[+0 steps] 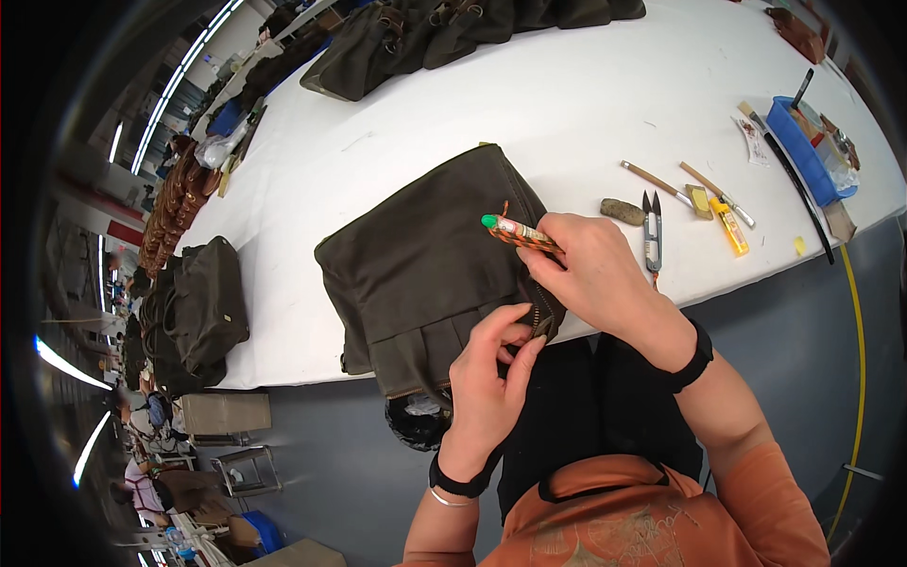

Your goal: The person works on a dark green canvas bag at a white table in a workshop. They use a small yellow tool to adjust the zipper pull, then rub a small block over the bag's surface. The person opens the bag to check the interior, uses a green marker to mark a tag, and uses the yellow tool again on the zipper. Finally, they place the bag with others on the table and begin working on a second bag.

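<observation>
A dark olive fabric bag (416,241) lies at the table's near edge, with a brass-toned zipper (537,317) along its side. My left hand (491,378) pinches the bag's edge by the zipper at its near right corner, between thumb and fingers. Just above that corner, my right hand (595,269) is closed round a slim green-tipped tube (515,230) wrapped in orange-and-black cord. The tube's green end points left over the bag; its other end is hidden in my fingers.
On the white table (605,104), right of the bag, lie a stone-like lump (622,211), thread snips (653,231), a yellow bottle (729,227) and brushes. A blue tray (803,151) stands far right. More dark bags (203,302) sit left and at the back.
</observation>
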A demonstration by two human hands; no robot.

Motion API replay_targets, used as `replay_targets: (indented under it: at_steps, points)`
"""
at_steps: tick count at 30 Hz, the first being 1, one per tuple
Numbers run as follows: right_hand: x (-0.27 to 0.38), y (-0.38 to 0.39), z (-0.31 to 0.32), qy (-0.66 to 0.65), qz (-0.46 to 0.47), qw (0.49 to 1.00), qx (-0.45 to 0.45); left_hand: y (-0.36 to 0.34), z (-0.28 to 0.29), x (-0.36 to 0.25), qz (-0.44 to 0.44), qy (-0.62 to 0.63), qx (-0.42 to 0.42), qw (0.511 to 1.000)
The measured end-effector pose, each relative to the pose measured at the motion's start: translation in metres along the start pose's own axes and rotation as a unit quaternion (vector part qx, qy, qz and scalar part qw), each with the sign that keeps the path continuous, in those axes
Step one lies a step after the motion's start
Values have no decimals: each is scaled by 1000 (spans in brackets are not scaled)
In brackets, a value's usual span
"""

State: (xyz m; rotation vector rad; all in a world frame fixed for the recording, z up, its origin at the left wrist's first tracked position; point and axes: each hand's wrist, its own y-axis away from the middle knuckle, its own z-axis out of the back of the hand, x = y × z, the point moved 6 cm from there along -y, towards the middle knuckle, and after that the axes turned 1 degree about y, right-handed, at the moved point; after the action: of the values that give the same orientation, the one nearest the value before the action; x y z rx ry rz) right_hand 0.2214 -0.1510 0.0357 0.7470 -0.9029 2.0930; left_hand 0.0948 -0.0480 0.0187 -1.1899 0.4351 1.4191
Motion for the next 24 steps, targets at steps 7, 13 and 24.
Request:
replay_targets:
  at_steps: [7,13,24]
  points:
    - [-4,0,-1,-11,-29,999,34,-3,-4,-6,-56,-102,52,992]
    - [-3,11,3,-38,-40,997,50,-1,-3,-5,-83,-99,29,991]
    - [-16,39,14,-201,-142,969,-27,2,-2,0,-42,-84,35,995]
